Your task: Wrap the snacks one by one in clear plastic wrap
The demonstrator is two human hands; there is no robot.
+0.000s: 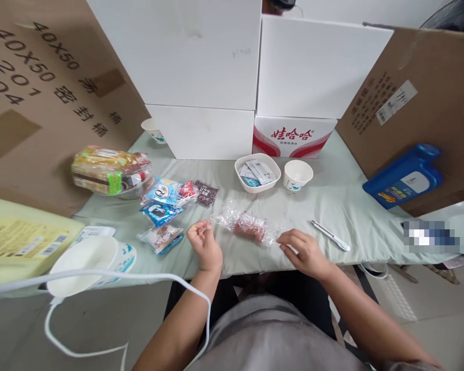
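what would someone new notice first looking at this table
Most likely the two hands at the table's near edge: the left hand and the right hand each pinch an end of a clear-wrapped reddish snack lying between them. Next, the bright blue jug lying at the far right, and the heap of colourful snack packets to the left, with a white bowl of sachets behind the hands.

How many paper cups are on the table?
3: one paper cup beside the white dish, one far back by the cardboard box, one lying near the left edge. More may be hidden.
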